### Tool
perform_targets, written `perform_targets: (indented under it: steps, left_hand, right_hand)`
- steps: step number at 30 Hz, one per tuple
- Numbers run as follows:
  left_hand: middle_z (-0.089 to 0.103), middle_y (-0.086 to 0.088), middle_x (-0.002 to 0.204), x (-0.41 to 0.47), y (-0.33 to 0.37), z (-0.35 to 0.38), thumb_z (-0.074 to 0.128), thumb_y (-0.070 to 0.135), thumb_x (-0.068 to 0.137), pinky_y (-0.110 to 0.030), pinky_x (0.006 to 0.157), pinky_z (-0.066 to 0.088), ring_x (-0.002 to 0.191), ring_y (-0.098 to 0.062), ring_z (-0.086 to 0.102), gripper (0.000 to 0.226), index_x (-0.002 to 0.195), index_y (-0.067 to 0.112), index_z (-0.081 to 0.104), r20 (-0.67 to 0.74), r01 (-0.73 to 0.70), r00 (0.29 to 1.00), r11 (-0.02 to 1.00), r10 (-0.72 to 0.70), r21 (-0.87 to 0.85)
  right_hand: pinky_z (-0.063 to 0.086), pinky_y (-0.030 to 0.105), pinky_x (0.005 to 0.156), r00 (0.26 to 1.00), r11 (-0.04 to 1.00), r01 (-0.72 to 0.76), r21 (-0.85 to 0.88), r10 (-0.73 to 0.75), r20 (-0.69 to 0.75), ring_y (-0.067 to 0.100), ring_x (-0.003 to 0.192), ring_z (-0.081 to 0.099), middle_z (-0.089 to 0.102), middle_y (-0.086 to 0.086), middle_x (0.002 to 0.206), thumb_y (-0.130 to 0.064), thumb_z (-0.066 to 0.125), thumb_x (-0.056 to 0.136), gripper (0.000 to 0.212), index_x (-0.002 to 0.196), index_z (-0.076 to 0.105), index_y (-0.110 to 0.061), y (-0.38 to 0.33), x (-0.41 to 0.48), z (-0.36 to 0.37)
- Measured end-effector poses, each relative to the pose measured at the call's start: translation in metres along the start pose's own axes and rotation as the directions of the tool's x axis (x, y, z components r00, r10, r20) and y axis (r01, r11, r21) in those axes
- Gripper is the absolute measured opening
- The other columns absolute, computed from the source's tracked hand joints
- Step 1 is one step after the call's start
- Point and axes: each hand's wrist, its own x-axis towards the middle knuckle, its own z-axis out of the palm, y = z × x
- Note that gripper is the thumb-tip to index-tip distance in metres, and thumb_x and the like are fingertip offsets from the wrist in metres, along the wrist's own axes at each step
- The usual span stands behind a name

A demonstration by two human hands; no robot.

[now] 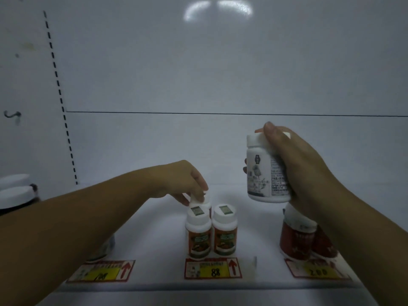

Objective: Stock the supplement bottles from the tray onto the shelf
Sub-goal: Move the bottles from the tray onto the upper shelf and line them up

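Observation:
My right hand (295, 171) grips a white supplement bottle (263, 173) with a printed label, holding it upright in the air above the shelf (154, 217). My left hand (187, 182) reaches to the middle of the shelf, its fingertips pinching the white cap of a rear orange-labelled bottle (204, 198), mostly hidden. In front of it stand two orange-labelled bottles with white caps, one on the left (198, 235) and one on the right (224, 230), side by side. The tray is out of view.
Red-labelled bottles (295, 239) stand at the right under my right wrist. Another bottle (106, 246) is partly hidden beneath my left forearm. Price tags (213, 268) line the shelf's front edge. Dark jars with white lids (17, 193) sit at far left.

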Motion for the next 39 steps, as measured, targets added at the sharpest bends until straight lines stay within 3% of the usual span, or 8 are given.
perform_targets:
  steps: [5, 8, 12, 16, 18, 24, 31, 39]
  left_hand:
    - [0.066, 0.001, 0.101, -0.005, 0.002, 0.006, 0.074, 0.006, 0.074, -0.019, 0.063, 0.056, 0.088, -0.014, 0.063, 0.023, 0.092, 0.021, 0.069, 0.038, 0.031, 0.999, 0.999, -0.030, -0.008]
    - [0.066, 0.002, 0.109, -0.013, 0.006, 0.006, 0.068, 0.013, 0.082, -0.023, 0.078, 0.055, 0.100, -0.014, 0.062, 0.026, 0.107, 0.018, 0.067, 0.031, 0.031, 0.999, 0.999, -0.030, -0.014]
    - [0.063, 0.002, 0.121, -0.040, 0.002, -0.020, 0.062, 0.021, 0.088, -0.031, 0.096, 0.049, 0.112, -0.013, 0.058, 0.031, 0.119, 0.016, 0.063, -0.155, 0.035, 0.987, 0.999, -0.035, -0.002]
    - [0.065, 0.006, 0.112, -0.088, -0.016, -0.065, 0.066, 0.021, 0.085, -0.020, 0.081, 0.050, 0.101, -0.007, 0.061, 0.026, 0.111, 0.023, 0.065, -0.331, 0.114, 0.942, 0.983, -0.061, 0.142]
    - [0.066, 0.007, 0.109, -0.109, -0.028, -0.080, 0.069, 0.022, 0.082, -0.022, 0.083, 0.048, 0.100, -0.007, 0.062, 0.028, 0.109, 0.026, 0.065, -0.358, 0.163, 0.930, 0.966, -0.082, 0.203]
    - [0.063, 0.008, 0.114, -0.136, -0.056, -0.090, 0.067, 0.029, 0.084, -0.024, 0.090, 0.045, 0.104, -0.010, 0.059, 0.036, 0.119, 0.025, 0.060, -0.276, 0.212, 0.955, 0.896, -0.105, 0.390]
    - [0.058, 0.006, 0.123, -0.135, -0.078, -0.103, 0.057, 0.039, 0.089, -0.025, 0.090, 0.040, 0.109, -0.013, 0.054, 0.038, 0.124, 0.026, 0.055, -0.205, 0.116, 0.979, 0.792, 0.012, 0.599]
    - [0.056, 0.002, 0.127, -0.117, -0.094, -0.112, 0.055, 0.040, 0.089, -0.024, 0.086, 0.036, 0.110, -0.015, 0.051, 0.042, 0.128, 0.024, 0.052, -0.154, -0.008, 0.976, 0.729, 0.155, 0.685]
  right_hand:
    - [0.059, 0.032, 0.062, 0.996, 0.997, 0.076, 0.005, -0.077, 0.042, 0.018, 0.076, 0.072, 0.072, -0.002, 0.078, -0.068, 0.067, 0.048, 0.042, 0.078, 0.064, -0.038, -0.009, 0.007, -0.003]
    - [0.054, 0.023, 0.056, 0.991, 0.995, 0.104, 0.004, -0.104, 0.088, 0.007, 0.066, 0.069, 0.069, -0.009, 0.070, -0.066, 0.066, 0.049, 0.055, 0.090, 0.062, -0.030, -0.012, 0.013, 0.004]
    - [0.047, 0.010, 0.048, 0.965, 0.990, 0.141, -0.008, -0.135, 0.226, -0.003, 0.057, 0.065, 0.066, -0.020, 0.059, -0.059, 0.063, 0.050, 0.067, 0.103, 0.060, -0.019, -0.016, 0.018, 0.022]
    - [0.048, 0.009, 0.050, 0.920, 0.985, 0.146, -0.090, -0.102, 0.378, -0.002, 0.067, 0.067, 0.070, -0.014, 0.075, -0.056, 0.068, 0.047, 0.060, 0.096, 0.061, -0.024, -0.015, 0.017, 0.049]
    - [0.051, 0.014, 0.055, 0.908, 0.974, 0.156, -0.164, -0.076, 0.411, 0.003, 0.073, 0.068, 0.069, -0.008, 0.084, -0.056, 0.072, 0.047, 0.054, 0.092, 0.062, -0.027, -0.011, 0.015, 0.064]
    - [0.047, 0.023, 0.065, 0.904, 0.932, 0.100, -0.348, 0.061, 0.423, 0.010, 0.085, 0.063, 0.065, -0.007, 0.096, -0.042, 0.073, 0.068, 0.031, 0.094, 0.062, -0.028, 0.018, 0.024, 0.112]
    - [0.052, 0.024, 0.073, 0.835, 0.808, 0.066, -0.586, 0.277, 0.476, 0.010, 0.090, 0.063, 0.066, -0.009, 0.102, -0.028, 0.077, 0.070, 0.032, 0.096, 0.059, -0.030, 0.052, 0.038, 0.157]
    - [0.049, 0.021, 0.080, 0.830, 0.679, 0.154, -0.718, 0.305, 0.467, 0.010, 0.098, 0.059, 0.063, -0.009, 0.108, -0.025, 0.071, 0.075, 0.027, 0.099, 0.060, -0.030, 0.064, 0.028, 0.178]
